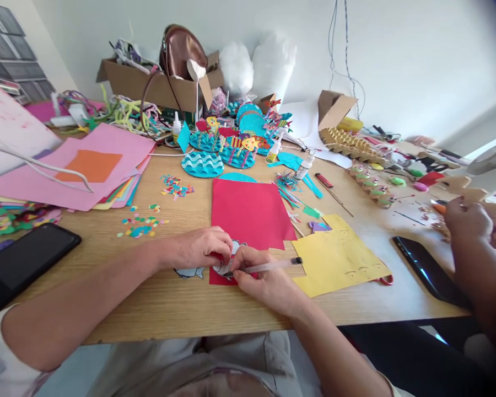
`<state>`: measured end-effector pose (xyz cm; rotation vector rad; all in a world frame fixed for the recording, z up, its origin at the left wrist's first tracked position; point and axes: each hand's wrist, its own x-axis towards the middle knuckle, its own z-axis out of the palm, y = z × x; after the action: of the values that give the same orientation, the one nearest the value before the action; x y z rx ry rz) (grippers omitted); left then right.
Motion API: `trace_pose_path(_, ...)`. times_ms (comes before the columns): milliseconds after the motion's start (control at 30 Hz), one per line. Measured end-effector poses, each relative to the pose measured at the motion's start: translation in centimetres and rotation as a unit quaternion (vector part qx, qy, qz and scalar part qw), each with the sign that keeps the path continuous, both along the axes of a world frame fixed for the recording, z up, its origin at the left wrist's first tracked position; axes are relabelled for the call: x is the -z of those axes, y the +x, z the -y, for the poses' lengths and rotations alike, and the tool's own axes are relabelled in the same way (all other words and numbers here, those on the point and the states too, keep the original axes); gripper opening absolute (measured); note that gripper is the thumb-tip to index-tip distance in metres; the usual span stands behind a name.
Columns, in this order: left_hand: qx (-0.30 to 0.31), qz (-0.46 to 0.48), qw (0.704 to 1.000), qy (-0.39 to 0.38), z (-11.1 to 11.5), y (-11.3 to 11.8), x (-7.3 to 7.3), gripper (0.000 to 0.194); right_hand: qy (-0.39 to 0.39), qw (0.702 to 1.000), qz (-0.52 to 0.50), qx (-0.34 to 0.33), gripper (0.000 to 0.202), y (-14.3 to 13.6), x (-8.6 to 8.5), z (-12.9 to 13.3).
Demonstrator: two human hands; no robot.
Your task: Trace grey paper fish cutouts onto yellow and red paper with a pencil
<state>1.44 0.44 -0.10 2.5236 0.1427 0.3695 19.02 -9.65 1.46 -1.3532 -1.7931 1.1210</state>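
My right hand [258,274] is closed on a slim clear pen [275,265] with a black end, its tip down at a small paper cutout [223,270]. That cutout lies on the lower part of a red sheet [248,212]. My left hand [204,247] rests at the cutout's upper left, fingers bent and pressed down on the paper; its fingertips are partly hidden. Another grey-white cutout [190,272], outlined in dark, lies on the wood below my left wrist. A yellow sheet [339,253] with faint pen marks lies right of my right hand.
A black phone [28,264] lies at the left, another [427,270] at the right. Another person's hand [469,220] works at the far right. Pink sheets [37,176], confetti [143,225], glue bottles [305,165] and blue paper crafts [202,164] lie farther back.
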Motion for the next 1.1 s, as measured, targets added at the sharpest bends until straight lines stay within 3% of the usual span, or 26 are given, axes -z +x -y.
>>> trace_pose_path(233, 0.002, -0.027, 0.999, -0.026, 0.29, -0.08, -0.98, 0.018, 0.038, 0.999, 0.022, -0.019, 0.014, 0.15, 0.00, -0.13)
trace_pose_path(1100, -0.007, -0.040, 0.999, -0.017, 0.11, -0.06, -0.73, 0.018, 0.040, 0.996, 0.074, -0.042, 0.015, 0.03, -0.30, -0.19)
